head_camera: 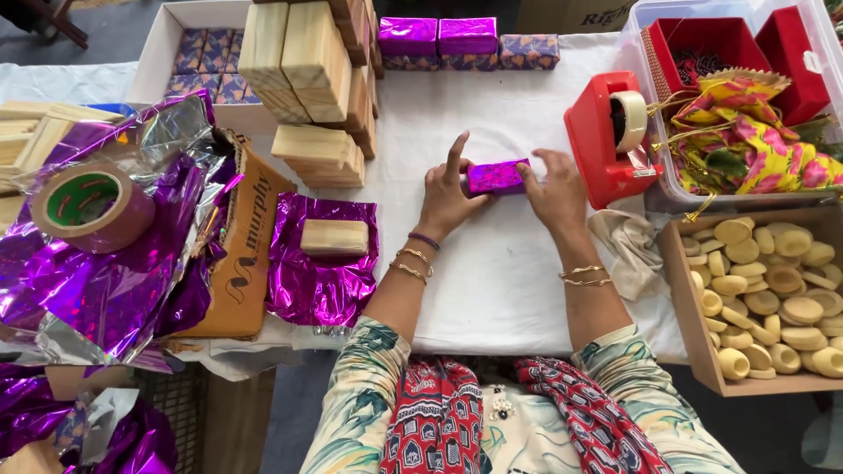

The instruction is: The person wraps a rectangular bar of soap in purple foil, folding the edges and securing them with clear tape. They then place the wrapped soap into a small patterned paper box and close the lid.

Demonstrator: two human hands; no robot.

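A small block wrapped in shiny purple foil (pixel 496 176) lies on the white table cloth (pixel 500 272). My left hand (pixel 446 195) grips its left end, with the index finger raised. My right hand (pixel 555 191) grips its right end. To the left, a bare wooden block (pixel 334 237) rests on a loose sheet of purple foil (pixel 318 281). A red tape dispenser (pixel 608 139) stands just right of my right hand.
Stacked wooden blocks (pixel 307 79) and wrapped purple boxes (pixel 437 37) sit at the back. A brown tape roll (pixel 92 209) lies on crumpled foil at left. At right are a box of round yellow pieces (pixel 773 298), a clear bin of red boxes (pixel 729 53) and a cloth (pixel 625 250).
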